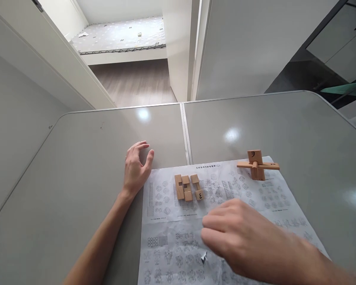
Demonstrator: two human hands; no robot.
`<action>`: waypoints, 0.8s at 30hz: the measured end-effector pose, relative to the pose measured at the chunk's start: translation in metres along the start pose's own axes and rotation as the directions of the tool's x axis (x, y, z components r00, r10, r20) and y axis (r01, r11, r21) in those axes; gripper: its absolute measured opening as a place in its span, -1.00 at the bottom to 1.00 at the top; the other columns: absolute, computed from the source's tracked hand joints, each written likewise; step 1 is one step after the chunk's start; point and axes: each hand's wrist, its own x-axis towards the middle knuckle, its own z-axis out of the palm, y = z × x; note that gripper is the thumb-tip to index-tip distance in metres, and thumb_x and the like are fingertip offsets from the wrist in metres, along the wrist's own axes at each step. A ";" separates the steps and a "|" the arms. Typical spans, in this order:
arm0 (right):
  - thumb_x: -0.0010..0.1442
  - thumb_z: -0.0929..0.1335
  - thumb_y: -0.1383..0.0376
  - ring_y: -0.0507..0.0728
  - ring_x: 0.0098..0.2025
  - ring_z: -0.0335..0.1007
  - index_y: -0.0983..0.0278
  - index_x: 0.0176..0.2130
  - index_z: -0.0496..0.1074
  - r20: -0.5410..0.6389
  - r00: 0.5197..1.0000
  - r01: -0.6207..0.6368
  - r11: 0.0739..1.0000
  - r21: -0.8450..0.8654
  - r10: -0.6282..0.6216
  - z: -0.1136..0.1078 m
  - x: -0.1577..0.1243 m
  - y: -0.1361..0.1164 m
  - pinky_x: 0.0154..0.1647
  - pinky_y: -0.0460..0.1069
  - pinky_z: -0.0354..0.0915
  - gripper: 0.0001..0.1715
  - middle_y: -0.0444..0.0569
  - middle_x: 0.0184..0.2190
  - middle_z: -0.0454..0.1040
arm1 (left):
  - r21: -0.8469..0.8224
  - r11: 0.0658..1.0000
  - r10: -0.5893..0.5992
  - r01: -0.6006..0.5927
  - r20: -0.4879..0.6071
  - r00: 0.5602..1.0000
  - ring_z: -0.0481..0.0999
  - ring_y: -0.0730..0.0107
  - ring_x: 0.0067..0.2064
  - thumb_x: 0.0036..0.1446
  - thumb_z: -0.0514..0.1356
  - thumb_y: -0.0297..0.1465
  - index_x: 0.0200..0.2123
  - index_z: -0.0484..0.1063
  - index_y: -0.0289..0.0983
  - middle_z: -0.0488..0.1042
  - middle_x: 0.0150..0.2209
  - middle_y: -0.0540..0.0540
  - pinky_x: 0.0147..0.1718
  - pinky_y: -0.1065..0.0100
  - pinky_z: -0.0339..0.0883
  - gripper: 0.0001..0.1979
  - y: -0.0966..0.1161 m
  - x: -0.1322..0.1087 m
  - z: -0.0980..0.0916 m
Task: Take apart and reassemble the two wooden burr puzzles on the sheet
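My left hand (136, 168) rests on the table just off the paper's left edge, its fingers loosely curved and the thumb apart, holding nothing. Over the printed sheet (172, 229) hovers my right hand (237, 237) with fingers curled closed; whatever may be inside is hidden. Three notched wooden puzzle pieces lie side by side on the sheet: a left one (178, 187), a middle one (187, 189) and a right one (197, 187) marked "3". Near the sheet's upper right corner, an interlocked wooden cross (256, 165) of several pieces sits, with a mark on its upper block.
The sheet carries rows of small diagrams and has a small torn spot (203, 258). A metal-edged seam (185, 132) divides the grey table (89, 166). Beyond the table are a door (180, 47) and a bed (121, 35); a green item (344, 88) shows at right.
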 end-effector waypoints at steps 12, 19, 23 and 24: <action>0.12 0.41 0.61 0.05 -0.59 0.13 0.25 -0.39 0.41 0.582 0.810 -0.056 0.997 -0.048 0.073 -0.040 0.073 -0.029 -0.60 0.05 -0.10 -0.72 -0.13 -0.47 0.45 | 0.027 0.999 0.027 -0.027 -0.004 1.000 0.45 0.03 0.34 0.43 0.17 -0.18 0.05 0.51 -0.19 0.56 0.24 -0.19 0.37 -0.03 0.27 -0.72 -0.002 -0.001 0.000; 0.05 0.47 0.57 0.07 -0.52 0.22 0.26 -0.40 0.40 0.545 0.829 -0.063 0.990 -0.130 0.125 -0.053 0.086 -0.032 -0.57 0.03 0.02 -0.73 -0.08 -0.42 0.45 | 0.031 0.999 0.039 -0.038 -0.015 0.999 0.47 0.03 0.33 0.43 0.16 -0.20 0.03 0.50 -0.17 0.57 0.22 -0.21 0.37 -0.04 0.28 -0.75 0.001 -0.001 0.000; 0.06 0.50 0.51 0.06 -0.55 0.17 0.21 -0.49 0.29 0.447 0.894 -0.039 0.999 -0.004 0.036 -0.053 0.092 -0.028 -0.59 0.04 0.05 -0.64 -0.12 -0.50 0.37 | 0.044 0.998 0.042 -0.041 -0.006 0.999 0.47 0.03 0.33 0.42 0.17 -0.19 0.03 0.50 -0.16 0.57 0.23 -0.20 0.38 -0.03 0.28 -0.75 0.003 0.000 0.000; 0.10 0.50 0.47 0.06 -0.54 0.18 0.20 -0.49 0.27 0.411 0.912 -0.024 0.999 0.024 0.012 -0.048 0.090 -0.027 -0.58 0.04 0.08 -0.62 -0.12 -0.50 0.37 | 0.047 0.998 0.041 -0.041 -0.004 0.999 0.47 0.02 0.34 0.42 0.17 -0.19 0.03 0.50 -0.16 0.57 0.23 -0.20 0.37 -0.03 0.28 -0.75 0.004 0.000 -0.001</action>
